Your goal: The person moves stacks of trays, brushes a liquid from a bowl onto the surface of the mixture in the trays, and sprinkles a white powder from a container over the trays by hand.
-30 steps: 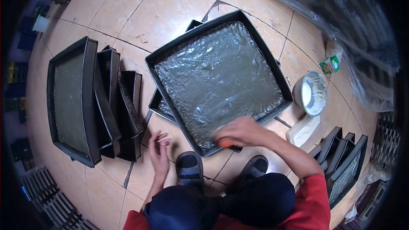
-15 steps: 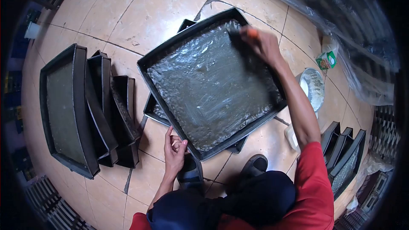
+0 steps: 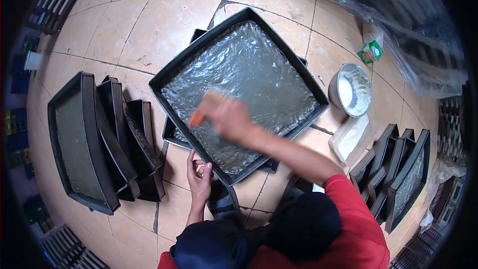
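Observation:
A large black baking tray (image 3: 269,77) with a wet, greasy sheen across its bottom lies tilted over another dark tray (image 3: 175,138), which shows only at its edges. Over the left part of the big tray, my right hand (image 3: 233,122) grips a pastry brush (image 3: 198,117) with an orange handle and pale bristles. Motion blurs the hand and brush; the bristles overlap the tray's bottom in this view. At the near left corner, my left hand (image 3: 200,182) pinches the tray's rim, thumb outside and fingers partly hidden beneath it.
Several dark trays (image 3: 92,139) stand on edge at left, and more trays (image 3: 398,169) lean together at right. A metal bowl (image 3: 366,89) with whitish contents sits beside a pale plastic tub (image 3: 348,139). Behind them are a green carton (image 3: 369,52) and clear plastic sheeting (image 3: 413,69).
My right hand has swept the brush from the tray's far right corner toward its left side. My left hand keeps its hold on the rim. The view has shifted slightly.

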A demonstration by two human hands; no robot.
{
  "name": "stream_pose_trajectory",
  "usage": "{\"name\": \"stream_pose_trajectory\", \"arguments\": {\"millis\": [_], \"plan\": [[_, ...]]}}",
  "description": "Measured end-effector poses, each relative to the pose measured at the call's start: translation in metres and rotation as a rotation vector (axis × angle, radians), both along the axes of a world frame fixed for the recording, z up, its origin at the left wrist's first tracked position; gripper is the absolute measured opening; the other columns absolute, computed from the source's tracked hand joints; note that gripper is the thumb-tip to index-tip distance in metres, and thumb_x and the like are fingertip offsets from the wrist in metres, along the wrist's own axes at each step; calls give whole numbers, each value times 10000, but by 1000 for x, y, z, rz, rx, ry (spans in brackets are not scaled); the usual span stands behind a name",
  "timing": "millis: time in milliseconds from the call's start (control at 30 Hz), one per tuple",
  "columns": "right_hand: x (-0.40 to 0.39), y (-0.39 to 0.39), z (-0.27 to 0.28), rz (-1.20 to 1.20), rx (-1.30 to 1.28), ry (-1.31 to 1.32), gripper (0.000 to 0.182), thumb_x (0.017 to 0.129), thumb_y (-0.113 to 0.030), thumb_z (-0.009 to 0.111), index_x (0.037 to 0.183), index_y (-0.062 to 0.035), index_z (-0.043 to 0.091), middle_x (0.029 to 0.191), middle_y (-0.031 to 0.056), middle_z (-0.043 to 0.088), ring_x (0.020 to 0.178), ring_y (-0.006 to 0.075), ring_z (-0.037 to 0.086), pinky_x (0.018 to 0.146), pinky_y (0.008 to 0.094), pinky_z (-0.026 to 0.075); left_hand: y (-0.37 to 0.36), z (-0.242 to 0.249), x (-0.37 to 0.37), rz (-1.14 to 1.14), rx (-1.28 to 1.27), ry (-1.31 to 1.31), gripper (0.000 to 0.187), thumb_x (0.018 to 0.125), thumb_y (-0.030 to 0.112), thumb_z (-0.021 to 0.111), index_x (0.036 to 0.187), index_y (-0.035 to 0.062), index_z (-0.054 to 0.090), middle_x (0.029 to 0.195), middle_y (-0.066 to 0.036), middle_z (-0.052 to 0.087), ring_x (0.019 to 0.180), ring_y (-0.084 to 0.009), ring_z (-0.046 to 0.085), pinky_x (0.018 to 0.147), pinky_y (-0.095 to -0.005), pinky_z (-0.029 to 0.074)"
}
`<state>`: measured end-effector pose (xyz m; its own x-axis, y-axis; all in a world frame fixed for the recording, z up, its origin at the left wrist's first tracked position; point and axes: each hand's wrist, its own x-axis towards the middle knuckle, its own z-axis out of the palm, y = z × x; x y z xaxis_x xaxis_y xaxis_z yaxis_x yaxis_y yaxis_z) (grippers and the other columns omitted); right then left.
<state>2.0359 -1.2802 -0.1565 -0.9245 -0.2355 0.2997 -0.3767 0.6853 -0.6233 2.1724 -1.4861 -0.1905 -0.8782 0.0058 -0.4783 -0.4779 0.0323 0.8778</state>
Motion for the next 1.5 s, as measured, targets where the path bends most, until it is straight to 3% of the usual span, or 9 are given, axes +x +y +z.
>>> {"name": "stream_pose_trajectory", "arguments": {"millis": [167,367,600,733,867,1133,1233,1367,1500], "plan": [[-20,30,1,-62,-113,-280,275,798,-107,682,1068,-162,695,904,102,718,798,275,718,687,381,565,4,3,-1,13,2,9,683,940,38,636,1522,57,280,942,-34,541,668,-74,571,551,-207,484],[9,223,16,-409,155,81,172,903,-222,680,1073,-194,677,888,77,725,768,310,700,657,398,546,3,-1,1,-15,-19,78,663,944,55,636,1513,43,296,937,-53,558,695,-101,616,564,-229,524],[153,75,-6,-250,28,3,401,731,10,654,1086,-175,668,1132,55,715,967,293,713,826,375,586,4,-1,5,-37,-43,88,670,956,81,627,1529,54,280,931,-63,594,752,-124,635,595,-250,570],[124,54,1,35,-202,-190,175,873,-141,645,1046,-160,666,925,71,726,770,275,718,611,372,563,-11,17,10,-60,-75,124,603,979,66,569,1525,86,313,1165,-125,578,1072,-203,609,864,-335,560],[54,155,17,-616,-11,-26,126,885,-160,657,1001,-158,706,919,77,728,811,269,710,648,358,546,-28,51,17,-110,-329,342,562,963,38,553,1494,61,374,1326,-163,523,1225,-237,522,1016,-354,433],[147,50,0,-98,-111,-61,328,771,-12,657,1081,-118,672,1010,73,712,872,287,701,712,403,564,65,49,-4,-576,-201,642,695,915,173,649,1510,22,322,1572,-179,320,1466,-339,287,1191,-437,224],[180,62,-1,33,-360,-118,307,812,-86,721,1110,-44,661,1016,127,697,899,307,688,783,421,559,81,44,-4,-675,-190,647,281,991,236,590,1164,18,555,1363,-213,559,1368,-358,452,1194,-488,203],[227,169,7,-642,-565,-156,244,901,-158,704,1111,-35,684,961,142,712,848,236,687,743,331,544,64,40,-10,-496,-20,652,190,1011,217,568,1081,52,502,1249,-208,638,1283,-325,539,1175,-522,249],[298,295,-30,-1117,7,-142,296,882,-133,688,1144,3,665,1056,202,693,983,335,680,882,412,531,39,79,-20,-202,-72,683,173,1044,212,506,1091,51,465,1262,-258,607,1249,-329,558,1128,-479,342]]}}
